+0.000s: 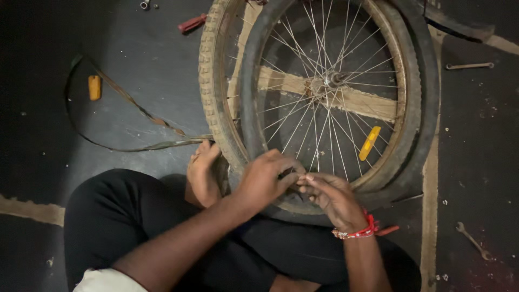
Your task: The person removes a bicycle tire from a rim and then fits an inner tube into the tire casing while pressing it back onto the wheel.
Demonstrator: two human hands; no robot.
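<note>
A spoked bicycle wheel (330,81) with a yellow reflector (370,143) lies flat on the dark floor, its black tyre (427,108) partly off the rim. A second worn tan tyre (212,81) lies under its left side. My left hand (265,178) grips the near edge of the tyre and rim. My right hand (331,196), with a red bracelet at the wrist, pinches the same near edge, fingertips touching the left hand's. My bare foot (203,173) presses against the tyre beside them.
A limp rubber strip (135,108) loops over the floor at left, near a small yellow piece (94,87). A red-handled tool (192,23) lies at the top. Spanners lie at right (469,66) and lower right (473,240). A wooden plank (373,103) runs under the wheel.
</note>
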